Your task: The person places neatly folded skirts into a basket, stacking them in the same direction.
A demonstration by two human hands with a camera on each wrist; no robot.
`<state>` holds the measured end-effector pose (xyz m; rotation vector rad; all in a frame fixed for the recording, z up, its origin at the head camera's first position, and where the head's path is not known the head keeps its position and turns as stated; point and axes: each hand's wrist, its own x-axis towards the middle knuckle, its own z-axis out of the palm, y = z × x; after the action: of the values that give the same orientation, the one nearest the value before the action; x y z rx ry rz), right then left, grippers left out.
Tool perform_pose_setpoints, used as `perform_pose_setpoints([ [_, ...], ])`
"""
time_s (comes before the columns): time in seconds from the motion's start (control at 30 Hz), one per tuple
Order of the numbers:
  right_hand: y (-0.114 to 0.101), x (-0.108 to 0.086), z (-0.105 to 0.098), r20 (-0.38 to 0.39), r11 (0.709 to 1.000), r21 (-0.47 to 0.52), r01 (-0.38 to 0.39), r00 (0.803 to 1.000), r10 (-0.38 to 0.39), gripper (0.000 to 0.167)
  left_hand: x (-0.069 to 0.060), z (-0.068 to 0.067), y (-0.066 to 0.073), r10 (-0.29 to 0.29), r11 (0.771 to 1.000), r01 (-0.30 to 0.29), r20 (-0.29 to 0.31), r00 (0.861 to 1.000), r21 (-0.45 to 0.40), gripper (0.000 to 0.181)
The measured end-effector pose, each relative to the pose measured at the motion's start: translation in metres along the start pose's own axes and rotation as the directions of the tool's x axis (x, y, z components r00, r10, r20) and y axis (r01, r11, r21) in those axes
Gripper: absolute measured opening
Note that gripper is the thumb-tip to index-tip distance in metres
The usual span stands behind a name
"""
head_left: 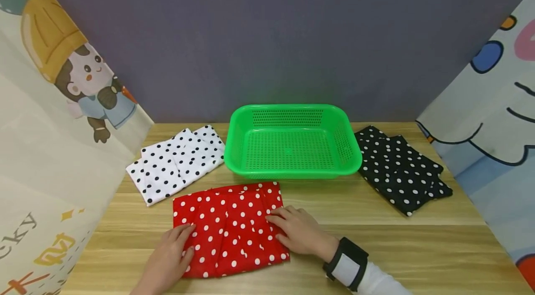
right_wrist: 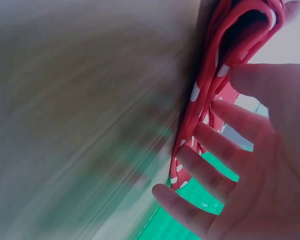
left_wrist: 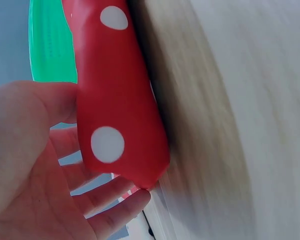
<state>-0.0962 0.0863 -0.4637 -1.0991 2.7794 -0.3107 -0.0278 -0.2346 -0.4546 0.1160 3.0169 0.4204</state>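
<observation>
A folded red cloth with white dots (head_left: 234, 234) lies on the table in front of the person. The left hand (head_left: 169, 255) touches its left edge, fingers fairly straight and thumb on the near side. At the opposite edge, the right hand (head_left: 301, 232) rests its fingertips on the fabric. In the left wrist view, the left hand (left_wrist: 35, 165) is spread against the rounded fold of the red cloth (left_wrist: 115, 90). Stacked, looped layers of the red cloth (right_wrist: 225, 55) show in the right wrist view, with the right hand's (right_wrist: 260, 155) loosely extended fingers along them.
Behind the red cloth stands a green perforated plastic basket (head_left: 288, 175). To its left lies a folded white cloth with black dots (head_left: 177, 162), to its right a folded black cloth with white dots (head_left: 399, 169). A dark grey panel (head_left: 284, 30) rises behind the wooden table (head_left: 376, 244).
</observation>
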Motion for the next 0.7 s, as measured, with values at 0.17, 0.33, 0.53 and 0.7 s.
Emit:
perform_pose_setpoints([
  [0.17,0.008,-0.010,-0.002,-0.024,0.999,0.025,-0.029,0.999,0.030,0.045,0.005,0.004,0.009,0.046,0.999,-0.046,-0.040,0.998,0.002,0.053],
  [0.33,0.015,-0.020,-0.002,-0.038,0.998,0.035,-0.058,0.997,0.060,0.045,0.011,0.008,0.017,0.086,0.996,-0.086,-0.072,0.994,-0.008,0.049],
  [0.53,0.019,-0.031,-0.002,-0.042,0.994,0.049,-0.099,0.994,0.101,0.045,0.016,0.013,0.025,0.115,0.993,-0.116,-0.090,0.989,-0.002,0.046],
  [0.7,0.023,-0.040,-0.004,-0.054,0.990,0.069,-0.125,0.990,0.129,0.045,0.021,0.014,0.032,0.163,0.987,-0.161,-0.086,0.983,0.026,0.046],
])
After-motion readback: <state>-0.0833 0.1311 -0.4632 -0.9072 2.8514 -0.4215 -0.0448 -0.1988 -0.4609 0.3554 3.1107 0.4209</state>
